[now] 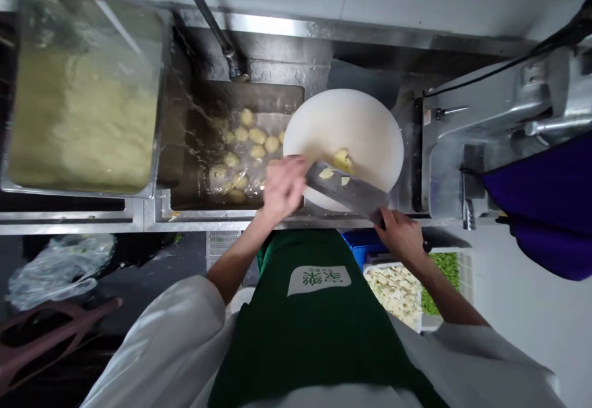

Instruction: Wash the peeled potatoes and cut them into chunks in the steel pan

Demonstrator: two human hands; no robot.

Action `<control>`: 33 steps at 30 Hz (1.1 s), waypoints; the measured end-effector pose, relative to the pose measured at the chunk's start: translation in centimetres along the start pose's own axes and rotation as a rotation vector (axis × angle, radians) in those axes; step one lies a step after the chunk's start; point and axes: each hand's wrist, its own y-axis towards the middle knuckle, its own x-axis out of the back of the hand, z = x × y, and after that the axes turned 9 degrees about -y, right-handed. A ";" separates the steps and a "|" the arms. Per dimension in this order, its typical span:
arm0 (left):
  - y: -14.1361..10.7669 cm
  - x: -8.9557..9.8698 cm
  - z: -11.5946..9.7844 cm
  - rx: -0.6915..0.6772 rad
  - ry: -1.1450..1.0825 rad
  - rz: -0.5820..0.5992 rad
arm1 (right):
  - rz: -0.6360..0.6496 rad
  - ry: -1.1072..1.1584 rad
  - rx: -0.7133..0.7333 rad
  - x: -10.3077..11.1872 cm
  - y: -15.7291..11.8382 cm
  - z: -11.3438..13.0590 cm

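Observation:
My right hand [401, 233] is closed round the handle of a wide cleaver [346, 192], its blade tilted over the near edge of a round white cutting board [346, 118]. Pale slices [326, 173] lie on the blade. Just beyond it, a yellow potato piece [342, 159] rests on the board. My left hand [283, 187] is at the blade's left tip, beside the board's left edge; it is blurred, and whether its fingers hold anything is hidden. Several peeled potatoes [258, 136] sit in water in the sink [194, 174] to the left.
A deep metal tub [160, 106] of pale food in water stands at the far left under a running hose. A faucet [234, 63] reaches over the sink. At right is a metal machine [485, 100] with purple cloth [546, 192]. Below are baskets of chopped food [398, 288].

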 end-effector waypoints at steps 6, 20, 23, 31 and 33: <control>1.7 -4.1 0.1 -0.308 0.080 0.805 | 0.016 -0.040 0.050 1.2 1.5 -1.5; 4.6 -9.5 6.8 -0.169 -0.063 0.765 | 0.029 1.329 -0.461 -13.0 0.1 -5.6; 4.4 -10.5 6.0 -0.179 -0.040 0.756 | 0.015 1.448 -0.532 -15.0 2.1 -3.0; 1.3 -13.8 3.8 -0.085 0.028 0.515 | 0.091 1.345 -0.344 -11.9 5.3 2.8; 1.1 -14.1 3.3 -0.078 0.004 0.450 | 0.094 1.340 -0.323 -10.9 5.9 4.1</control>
